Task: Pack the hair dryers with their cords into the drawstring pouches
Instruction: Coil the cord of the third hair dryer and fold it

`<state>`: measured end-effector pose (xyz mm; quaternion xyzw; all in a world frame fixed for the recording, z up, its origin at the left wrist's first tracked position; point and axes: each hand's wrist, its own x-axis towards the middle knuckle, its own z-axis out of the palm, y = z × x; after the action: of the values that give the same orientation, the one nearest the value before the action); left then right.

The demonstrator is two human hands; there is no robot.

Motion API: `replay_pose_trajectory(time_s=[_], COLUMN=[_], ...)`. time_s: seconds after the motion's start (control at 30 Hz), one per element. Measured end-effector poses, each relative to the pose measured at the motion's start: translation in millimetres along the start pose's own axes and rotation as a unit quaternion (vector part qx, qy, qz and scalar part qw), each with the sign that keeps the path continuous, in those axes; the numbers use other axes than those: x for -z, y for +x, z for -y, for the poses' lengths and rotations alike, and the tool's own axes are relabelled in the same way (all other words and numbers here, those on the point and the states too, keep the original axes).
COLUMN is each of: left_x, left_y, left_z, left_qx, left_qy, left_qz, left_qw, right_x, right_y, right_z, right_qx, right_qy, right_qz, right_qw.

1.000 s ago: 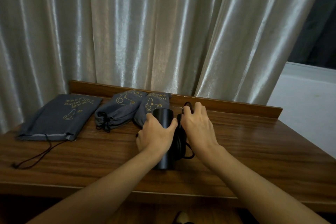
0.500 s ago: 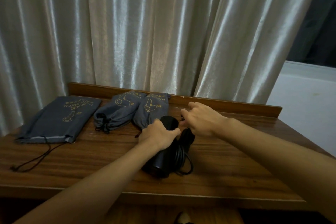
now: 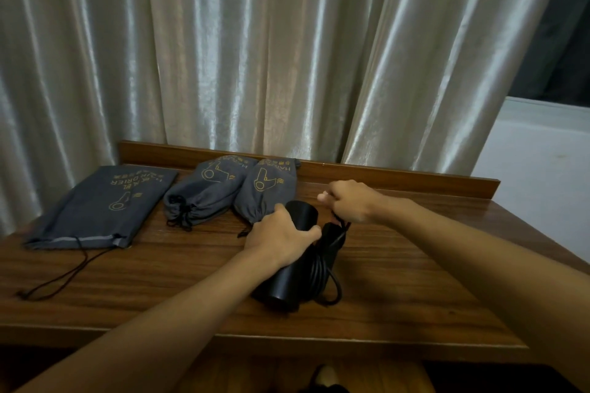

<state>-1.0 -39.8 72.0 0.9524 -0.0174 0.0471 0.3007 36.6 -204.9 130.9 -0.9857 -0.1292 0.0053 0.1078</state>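
- Now, your left hand (image 3: 281,241) grips the barrel of the black hair dryer (image 3: 289,268), fingers and thumb curled over it; the dryer lies on the wooden table (image 3: 415,281), near its front edge, one end toward you.
- Your right hand (image 3: 349,201) is clenched just beyond the dryer's far end, pinching the black cord (image 3: 325,268); the rest of the cord lies in loops against the dryer's right side.
- Two filled grey pouches (image 3: 207,193) (image 3: 266,190) lie side by side against the table's back ledge, drawn shut; the right one is just beside your left hand.
- A flat grey pouch (image 3: 102,206) lies far left, its drawstring (image 3: 60,277) trailing toward the front edge.
- A pale curtain (image 3: 255,48) hangs behind the table.
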Motion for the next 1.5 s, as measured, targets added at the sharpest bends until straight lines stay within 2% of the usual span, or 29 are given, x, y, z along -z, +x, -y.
replay_pose_trajectory(time_s=[0.07, 0.17, 0.27, 0.33, 0.43, 0.63, 0.7, 0.77, 0.87, 0.93, 1.07, 1.1, 1.23, 1.37, 1.5], left_x=[2.2, 8.9, 11.5, 12.1, 11.0, 2.7, -0.6, -6.0, -17.4, -25.9, -36.4, -38.2, -40.8, -38.0, -36.0], left_y=[5.2, 15.5, 21.8, 24.6, 28.3, 38.8, 41.9, 47.0, 53.5, 57.1, 59.6, 57.1, 31.6, 2.9, -10.3], left_z=[1.5, 8.8, 14.6, 16.3, 18.4, 24.3, 29.6, 34.9, 35.6, 30.7, 19.6, 18.8, 31.1, 51.9, 55.3], left_qx=[0.029, 0.075, 0.093, 0.095, 0.104, 0.123, 0.150, 0.182, 0.222, 0.248, 0.312, 0.318, 0.286, 0.198, 0.176], left_qy=[0.015, 0.017, 0.015, 0.036, 0.039, -0.096, -0.141, -0.178, -0.264, -0.316, -0.421, -0.418, -0.328, -0.401, -0.416], left_qz=[-0.005, 0.046, 0.058, 0.049, 0.060, 0.066, 0.066, 0.069, 0.069, 0.039, -0.024, -0.031, -0.043, -0.021, -0.002], left_qw=[0.999, 0.996, 0.994, 0.994, 0.992, 0.986, 0.976, 0.965, 0.936, 0.915, 0.852, 0.850, 0.899, 0.894, 0.892], right_x=[-7.2, -18.1, -34.6, -41.1, -43.0, -58.4, -64.8, -71.2, -77.2, -78.2, -76.4, -75.2, -64.2, -51.0, -56.6], right_y=[-2.0, -14.3, -20.5, -19.4, -17.3, -25.1, -29.1, -31.1, -32.1, -31.9, -28.6, -26.8, -16.8, -11.4, -6.3], right_z=[3.9, 10.8, 18.4, 20.6, 21.3, 20.4, 18.5, 18.3, 18.1, 15.7, 8.8, 7.6, 4.4, 2.1, 5.3], right_qx=[0.034, 0.109, 0.226, 0.241, 0.207, 0.169, 0.161, 0.169, 0.173, 0.159, 0.099, 0.084, 0.046, 0.041, -0.030], right_qy=[-0.006, -0.044, -0.145, -0.128, 0.013, 0.168, 0.202, 0.191, 0.150, 0.139, 0.189, 0.203, 0.289, 0.361, 0.285], right_qz=[-0.027, -0.045, -0.128, -0.142, -0.149, -0.207, -0.198, -0.176, -0.139, -0.118, -0.131, -0.139, -0.146, -0.163, -0.135], right_qw=[0.999, 0.992, 0.955, 0.951, 0.967, 0.949, 0.946, 0.951, 0.964, 0.970, 0.968, 0.966, 0.945, 0.917, 0.949])
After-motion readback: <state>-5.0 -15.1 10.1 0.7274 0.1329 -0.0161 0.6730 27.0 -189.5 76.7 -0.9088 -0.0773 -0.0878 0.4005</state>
